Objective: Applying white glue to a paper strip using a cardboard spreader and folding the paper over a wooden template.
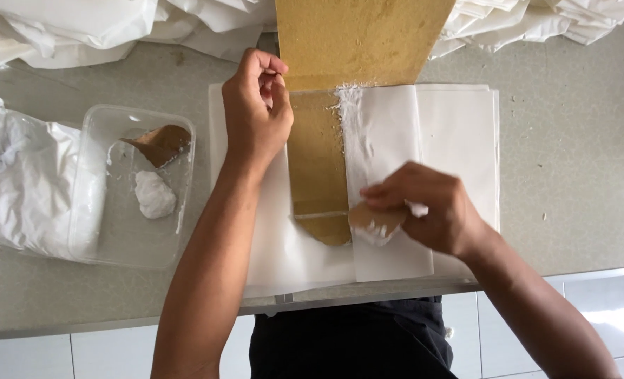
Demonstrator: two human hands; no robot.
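The person stands at a grey stone-like counter [579,175], both bare arms stretched over a stack of white paper sheets [459,140] laid flat near the front edge. The left hand [255,116] is curled into a loose fist, fingers closed together, pressing down on the left edge of a long brown board [319,161] that runs from the far side of the counter towards the person and lies across the sheets. The right hand [431,207] has its fingers pinched shut on a small brown cardboard scraper [375,217] smeared with white paste – the scraper touches a narrow folded strip of white paper [382,154] just right of the board, near the board's lower end. A rough streak of white paste [347,105] runs along the strip's left edge beside the board.

To the left, well apart from the hands, sits a clear plastic tub [133,189] holding a lump of white paste [154,195] and another brown cardboard piece [161,144]. Beside the tub lies a crumpled white plastic bag [17,182]. Along the far edge of the counter more white folded sheets [80,28] are heaped – loosely, some overlapping.
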